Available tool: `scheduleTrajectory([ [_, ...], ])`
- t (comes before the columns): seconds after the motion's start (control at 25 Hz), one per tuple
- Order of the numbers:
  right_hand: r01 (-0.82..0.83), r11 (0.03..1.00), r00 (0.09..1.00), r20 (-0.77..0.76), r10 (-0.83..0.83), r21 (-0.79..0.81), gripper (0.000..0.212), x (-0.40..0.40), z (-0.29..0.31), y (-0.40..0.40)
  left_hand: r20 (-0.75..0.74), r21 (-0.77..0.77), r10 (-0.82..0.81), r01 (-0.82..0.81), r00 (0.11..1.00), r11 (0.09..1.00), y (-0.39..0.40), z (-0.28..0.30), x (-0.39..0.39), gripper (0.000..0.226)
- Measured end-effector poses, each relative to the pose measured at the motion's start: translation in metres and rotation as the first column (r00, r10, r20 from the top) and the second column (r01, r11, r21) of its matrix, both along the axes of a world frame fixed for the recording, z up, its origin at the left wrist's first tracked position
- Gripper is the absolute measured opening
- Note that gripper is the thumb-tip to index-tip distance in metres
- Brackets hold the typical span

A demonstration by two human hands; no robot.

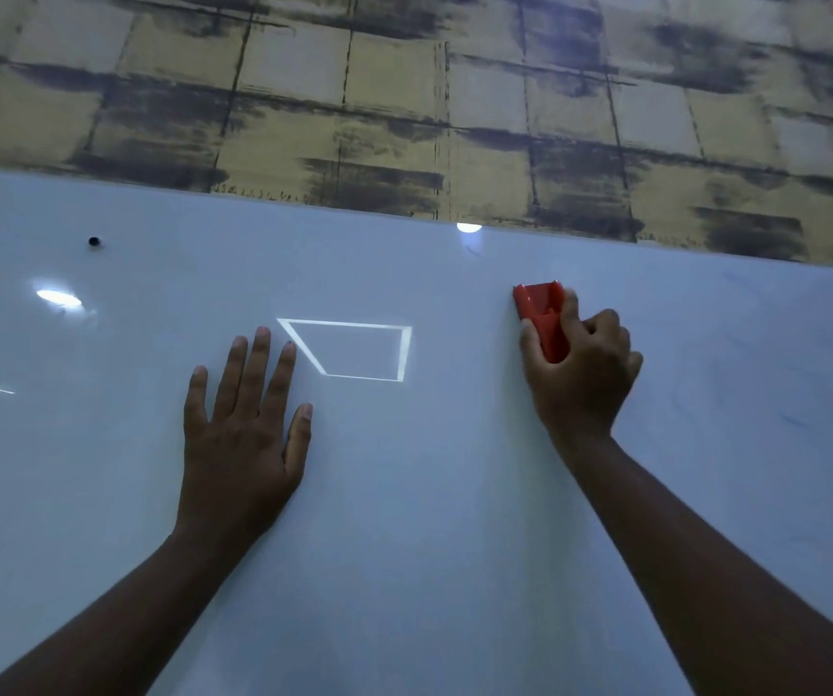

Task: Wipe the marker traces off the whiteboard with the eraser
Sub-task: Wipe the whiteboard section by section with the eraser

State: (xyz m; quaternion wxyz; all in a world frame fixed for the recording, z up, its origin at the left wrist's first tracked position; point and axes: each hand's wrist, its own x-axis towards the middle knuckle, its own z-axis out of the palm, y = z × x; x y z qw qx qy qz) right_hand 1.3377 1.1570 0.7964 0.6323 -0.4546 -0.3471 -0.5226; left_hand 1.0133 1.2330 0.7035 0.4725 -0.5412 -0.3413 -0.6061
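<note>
Whiteboard [404, 494]: glossy, mostly clean, showing light reflections; faint blue marker traces [796, 420] remain toward its right side. Left hand [241, 434]: flat on the board, fingers straight and spread, holding nothing. Right hand [582, 366]: fingers curled round the red eraser [541, 306], which is pressed to the board near its upper edge. Wiping appears in progress; next move likely calls for carrying the eraser rightward over the remaining smudges.
</note>
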Motion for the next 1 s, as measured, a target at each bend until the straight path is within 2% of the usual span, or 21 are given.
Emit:
scheduleTrajectory([
  [0.08,-0.043,0.999,0.987,-0.155,0.045,0.014,0.064,-0.012,0.005,0.003,-0.001,-0.001,0.028,-0.028,1.0,1.0,-0.001,0.003,0.003,0.066],
  [0.12,-0.056,0.998,0.985,-0.165,0.058,0.014,0.063,-0.025,0.007,0.004,-0.004,0.0,0.051,-0.051,0.999,0.999,-0.001,0.006,0.003,0.067],
  [0.16,-0.056,0.998,0.992,-0.113,0.056,0.008,0.062,-0.042,0.006,0.005,-0.012,0.003,0.073,-0.073,0.997,0.997,-0.001,0.007,0.003,0.068],
  [0.24,-0.036,0.999,0.992,0.124,0.037,-0.01,0.06,-0.081,-0.003,0.01,-0.053,0.018,0.107,-0.106,0.993,0.994,-0.002,0.012,0.002,0.069],
  [0.32,-0.038,0.998,0.94,0.338,0.052,-0.048,0.06,-0.113,-0.014,0.017,-0.094,0.024,0.118,-0.117,0.989,0.993,-0.004,0.02,0.003,0.072],
  [0.44,-0.045,0.997,0.888,0.454,0.07,-0.064,0.061,-0.127,-0.013,0.022,-0.089,0.004,0.127,-0.127,0.988,0.992,-0.007,0.044,0.013,0.075],
  [0.56,0.0,0.999,0.853,0.52,0.028,-0.054,0.061,-0.103,0.007,0.02,-0.094,-0.015,0.125,-0.127,0.988,0.992,-0.012,0.081,0.032,0.073],
  [0.64,0.003,1.0,0.908,0.419,0.003,-0.015,0.06,-0.068,0.026,0.018,-0.087,0.002,0.099,-0.1,0.991,0.995,-0.009,0.095,0.046,0.071],
  [0.76,-0.005,0.999,0.992,0.128,-0.001,0.052,0.06,-0.003,0.049,0.007,-0.059,0.032,0.026,-0.024,0.998,0.999,-0.003,0.094,0.06,0.066],
  [0.88,-0.014,0.997,0.999,-0.048,0.017,0.07,0.058,0.032,0.056,0.002,-0.059,0.033,0.008,-0.007,0.998,0.999,0.0,0.091,0.06,0.066],
  [1.0,-0.065,0.993,0.979,-0.187,0.082,0.095,0.058,0.008,0.065,0.008,-0.057,0.035,0.012,-0.01,0.998,0.999,0.0,0.091,0.06,0.067],
])
